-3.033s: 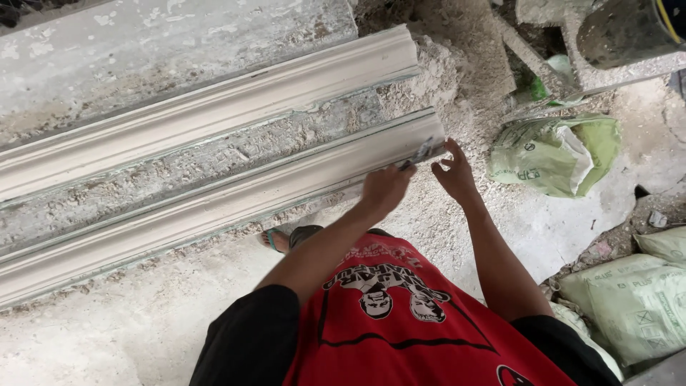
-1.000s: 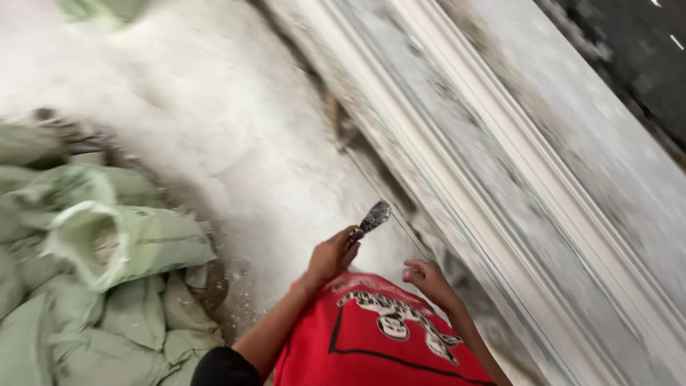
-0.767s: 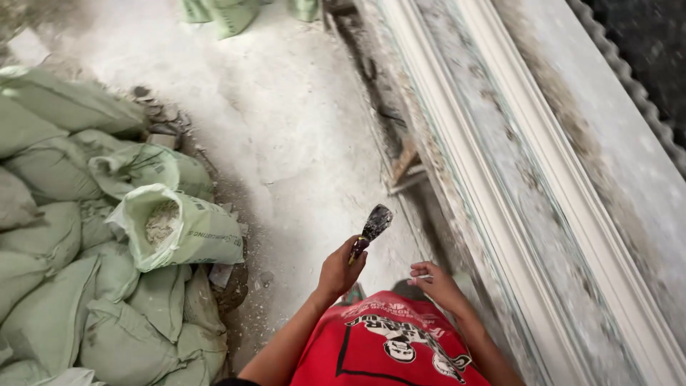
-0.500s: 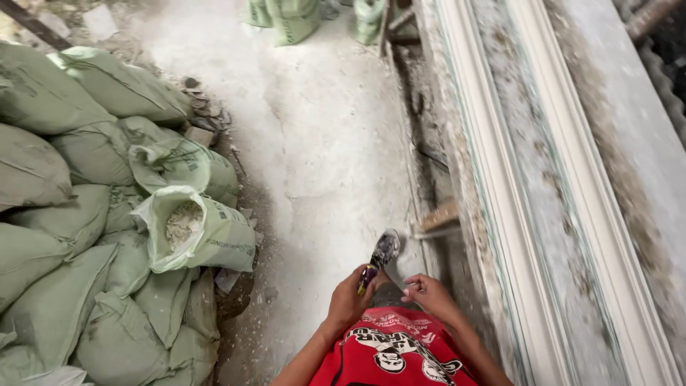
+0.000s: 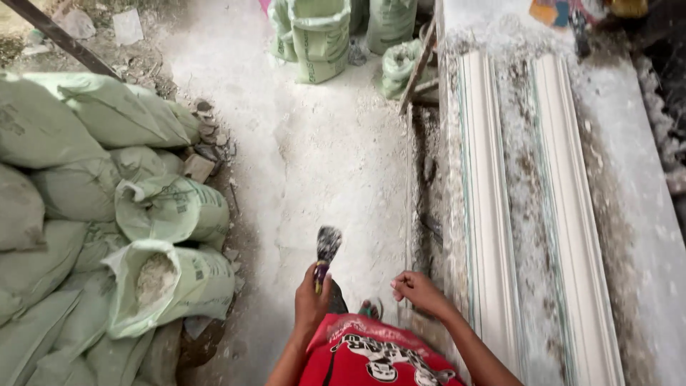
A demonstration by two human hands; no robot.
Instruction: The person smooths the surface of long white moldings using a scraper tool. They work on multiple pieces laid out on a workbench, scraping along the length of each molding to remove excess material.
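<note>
The left hand (image 5: 311,299) grips a small putty knife (image 5: 326,250), its blade caked grey-white, pointing up over the dusty floor (image 5: 321,143). The right hand (image 5: 416,291) curls loosely, empty, beside 2 long white mouldings (image 5: 493,214).

Plaster-moulding workshop: sacks (image 5: 86,214), cast cornices (image 5: 493,214)

A heap of pale green woven sacks (image 5: 64,207) lies well to the left of the left hand (image 5: 312,302), stacked several deep against the frame's edge; faint dark print marks some of them. The nearest, an open sack (image 5: 168,286), lies just left of that hand, its mouth rolled back on white powder. Far ahead of both hands, more green sacks (image 5: 314,36) stand upright on the dusty floor, one smaller tied sack (image 5: 400,66) beside them. No signs or screens show.
</note>
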